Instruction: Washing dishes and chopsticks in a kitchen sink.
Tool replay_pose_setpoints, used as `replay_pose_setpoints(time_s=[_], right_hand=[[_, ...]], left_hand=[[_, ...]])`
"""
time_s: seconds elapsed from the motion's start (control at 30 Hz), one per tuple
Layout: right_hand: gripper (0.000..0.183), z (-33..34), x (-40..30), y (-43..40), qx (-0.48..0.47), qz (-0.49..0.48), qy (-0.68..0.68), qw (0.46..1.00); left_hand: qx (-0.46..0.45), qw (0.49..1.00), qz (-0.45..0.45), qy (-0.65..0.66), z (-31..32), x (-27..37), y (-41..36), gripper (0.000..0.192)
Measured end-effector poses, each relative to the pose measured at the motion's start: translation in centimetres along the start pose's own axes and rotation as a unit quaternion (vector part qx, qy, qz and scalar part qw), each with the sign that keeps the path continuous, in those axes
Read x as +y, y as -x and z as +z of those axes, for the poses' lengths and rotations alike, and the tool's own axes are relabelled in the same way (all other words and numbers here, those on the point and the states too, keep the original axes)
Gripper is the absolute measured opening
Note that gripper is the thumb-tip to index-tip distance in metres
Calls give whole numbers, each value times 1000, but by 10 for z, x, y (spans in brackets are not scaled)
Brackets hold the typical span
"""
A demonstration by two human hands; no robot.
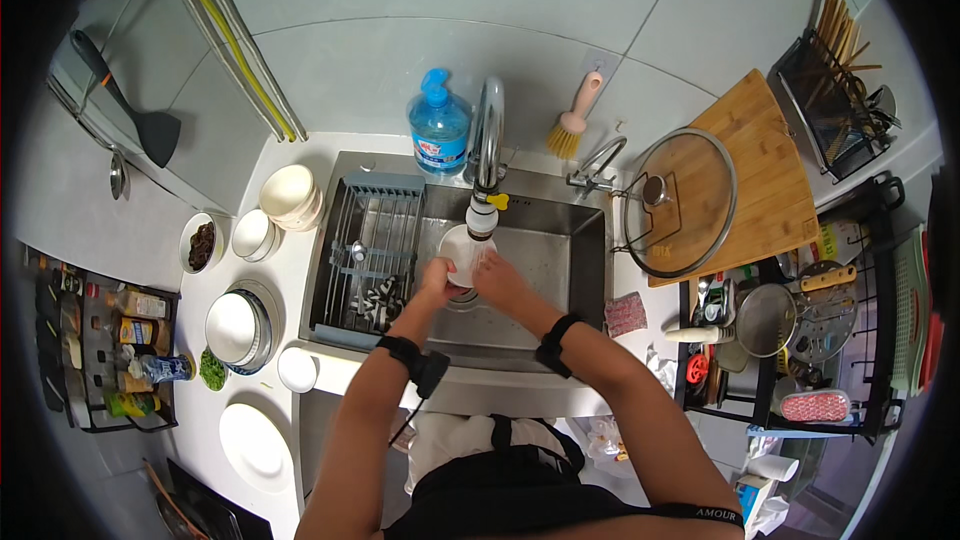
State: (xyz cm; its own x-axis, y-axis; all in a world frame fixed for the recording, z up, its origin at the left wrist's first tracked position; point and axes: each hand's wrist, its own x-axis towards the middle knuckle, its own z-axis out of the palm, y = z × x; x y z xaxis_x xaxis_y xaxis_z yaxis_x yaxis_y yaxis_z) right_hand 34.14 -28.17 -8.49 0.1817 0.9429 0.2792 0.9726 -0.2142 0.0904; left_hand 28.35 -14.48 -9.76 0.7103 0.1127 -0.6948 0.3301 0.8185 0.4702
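Note:
Over the stainless steel sink (536,300), my left hand (439,281) grips the near left rim of a white bowl (456,246). The bowl is tilted below the white nozzle (482,217) of the chrome faucet (491,120), and water seems to run from it. My right hand (495,277) is at the bowl's right side, its fingertips at the bowl's inside; whether it grips the bowl is hard to see. Just left of my hands, a drying rack (375,232) spans the sink. It holds a metal spoon (358,249) and dark and pale pieces (381,300) that I cannot identify.
Stacked bowls (289,195), plates (255,446) and a bowl of dark food (201,244) crowd the left counter. Behind the sink stands a blue soap bottle (440,127). To the right are a glass lid (679,202), a wooden cutting board (765,187) and a reddish sponge (625,314).

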Motion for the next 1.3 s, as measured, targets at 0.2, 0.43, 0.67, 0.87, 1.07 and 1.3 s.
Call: replay_pose_setpoints(time_s=[0.2,0.43,0.67,0.87,1.07,1.3], right_hand=[[33,-27,-24,-16,-200,198,-306,910],[32,-3,-26,-6,-101,128,-124,979],[44,-19,-11,22,-170,-2,-202,964],[40,-3,-50,-4,-142,221,-281,923],[24,15,5,0,-104,495,-724,469],[17,-10,-2,-55,107,411,-899,104]], left_hand=[[16,998,-31,43,-16,-6,-10,44],[-85,995,-29,42,-21,-16,-12,50],[-61,988,-118,73,-12,-16,14,37],[-95,989,-109,6,-65,-44,-41,35],[2,995,73,-62,2,-25,15,63],[7,984,174,-38,24,6,46,67]])
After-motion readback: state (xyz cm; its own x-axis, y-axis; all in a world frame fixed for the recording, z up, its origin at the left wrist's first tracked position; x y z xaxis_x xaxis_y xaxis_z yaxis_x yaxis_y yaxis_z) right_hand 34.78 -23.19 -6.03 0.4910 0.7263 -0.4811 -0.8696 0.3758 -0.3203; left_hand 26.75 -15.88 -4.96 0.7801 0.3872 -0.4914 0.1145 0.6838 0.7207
